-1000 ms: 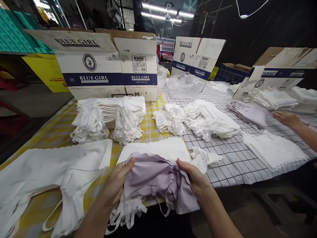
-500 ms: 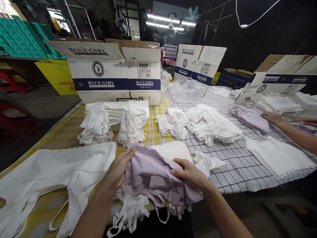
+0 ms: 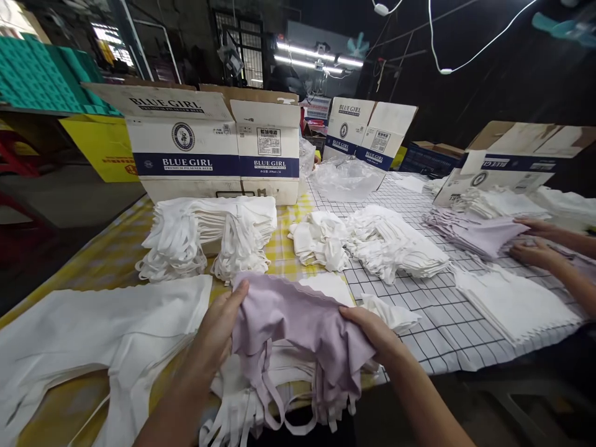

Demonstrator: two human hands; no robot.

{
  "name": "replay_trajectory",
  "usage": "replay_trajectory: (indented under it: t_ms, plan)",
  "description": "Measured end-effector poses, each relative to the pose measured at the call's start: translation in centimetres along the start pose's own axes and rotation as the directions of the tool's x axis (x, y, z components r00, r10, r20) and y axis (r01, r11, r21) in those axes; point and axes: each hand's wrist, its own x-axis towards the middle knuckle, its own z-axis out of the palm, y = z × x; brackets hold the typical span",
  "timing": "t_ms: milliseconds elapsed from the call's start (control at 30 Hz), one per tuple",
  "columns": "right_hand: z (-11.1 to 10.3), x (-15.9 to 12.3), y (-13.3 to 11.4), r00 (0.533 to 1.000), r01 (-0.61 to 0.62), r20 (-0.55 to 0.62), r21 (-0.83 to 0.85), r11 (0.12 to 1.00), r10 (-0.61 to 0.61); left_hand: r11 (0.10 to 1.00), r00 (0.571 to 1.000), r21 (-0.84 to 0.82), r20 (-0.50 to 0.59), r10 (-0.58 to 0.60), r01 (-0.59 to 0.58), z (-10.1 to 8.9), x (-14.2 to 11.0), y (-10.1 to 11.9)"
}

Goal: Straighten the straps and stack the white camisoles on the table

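Observation:
A lilac bra top (image 3: 298, 313) with thin straps is stretched between my two hands near the table's front edge. My left hand (image 3: 218, 329) pinches its left upper edge, thumb on top. At the opposite edge my right hand (image 3: 372, 332) grips the fabric, its thumb in front and the other fingers hidden behind. The straps dangle downward over a stack of white strapped garments (image 3: 246, 379), which the lilac piece partly covers. To the left of my left hand lie layered white garments (image 3: 102, 316) spread across the yellow checked cloth.
Behind stand a stack of white bra tops (image 3: 214, 230), more white piles (image 3: 391, 239) and Blue Girl cartons (image 3: 214, 143). At right, another person's hands (image 3: 535, 242) touch a lilac pile (image 3: 475, 230). A flat white stack (image 3: 516, 304) lies nearer on the grid cloth.
The lilac bra top has been spread wider and straightened, its upper edge now facing up. My right hand has shifted right, to its outer edge. The other person's hands lift lilac fabric.

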Motion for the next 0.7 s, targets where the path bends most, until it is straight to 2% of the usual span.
replay_trajectory:
  t_ms: [67, 133, 167, 200, 233, 267, 300, 333, 367, 400, 433, 500, 533, 567, 633, 700]
  plan:
    - [1.0, -0.3, 0.4, 0.999, -0.029, 0.026, 0.147, 0.989, 0.025, 0.971, 0.993, 0.211, 0.063, 0.099, -0.11, 1.7, -1.4, -0.8]
    - [2.3, -0.6, 0.7, 0.992, -0.075, 0.121, 0.25, 0.965, 0.045, 0.835, 0.958, 0.471, 0.154, 0.241, -0.285, 4.0, -3.2, -2.4]
    - [2.9, -0.8, 0.7, 0.984, -0.087, 0.171, 0.284, 0.955, 0.039, 0.721, 0.905, 0.548, 0.247, 0.345, -0.425, 5.2, -4.3, -3.6]
    - [3.4, -0.9, 0.8, 0.978, -0.082, 0.209, 0.307, 0.948, 0.016, 0.557, 0.795, 0.569, 0.39, 0.464, -0.604, 6.3, -5.2, -4.8]
    - [3.8, -1.0, 0.8, 0.973, -0.062, 0.231, 0.323, 0.944, -0.015, 0.377, 0.666, 0.561, 0.506, 0.549, -0.737, 7.3, -6.1, -6.0]
    - [4.0, -1.0, 0.8, 0.97, -0.032, 0.237, 0.335, 0.942, -0.051, 0.237, 0.574, 0.566, 0.544, 0.612, -0.789, 8.0, -6.7, -7.1]
    - [4.0, -1.0, 0.7, 0.969, -0.002, 0.233, 0.342, 0.94, -0.082, 0.142, 0.494, 0.546, 0.577, 0.651, -0.825, 8.4, -7.2, -8.1]
    - [3.8, -0.9, 0.5, 0.97, 0.019, 0.221, 0.348, 0.937, -0.102, 0.1, 0.437, 0.511, 0.599, 0.671, -0.854, 8.5, -7.4, -8.7]
    - [3.5, -0.8, 0.3, 0.972, 0.027, 0.207, 0.359, 0.933, -0.108, 0.126, 0.431, 0.49, 0.583, 0.689, -0.863, 8.2, -7.4, -9.2]
    - [3.1, -0.6, 0.1, 0.976, 0.023, 0.191, 0.375, 0.927, -0.101, 0.204, 0.467, 0.475, 0.543, 0.698, -0.856, 7.7, -7.2, -9.4]
    - [2.6, -0.5, -0.2, 0.981, 0.018, 0.172, 0.394, 0.919, -0.093, 0.318, 0.54, 0.47, 0.477, 0.693, -0.824, 7.1, -6.8, -9.4]
    - [1.8, -0.3, -0.7, 0.989, 0.023, 0.123, 0.428, 0.903, -0.083, 0.588, 0.741, 0.469, 0.269, 0.616, -0.659, 5.9, -5.6, -9.2]
    - [1.5, -0.3, -0.9, 0.991, 0.031, 0.1, 0.441, 0.897, -0.083, 0.704, 0.822, 0.439, 0.176, 0.541, -0.558, 5.5, -5.0, -9.1]
    - [1.4, -0.3, -1.1, 0.993, 0.038, 0.085, 0.449, 0.893, -0.086, 0.801, 0.884, 0.383, 0.115, 0.453, -0.46, 5.3, -4.5, -9.1]
    - [1.6, -0.5, -1.2, 0.99, 0.045, 0.099, 0.458, 0.888, -0.101, 0.944, 0.963, 0.195, 0.075, 0.257, -0.267, 5.6, -3.7, -9.1]
    - [2.2, -0.8, -1.1, 0.979, 0.042, 0.162, 0.437, 0.898, -0.125, 0.996, 0.987, -0.021, 0.135, 0.087, -0.084, 6.5, -3.4, -9.1]
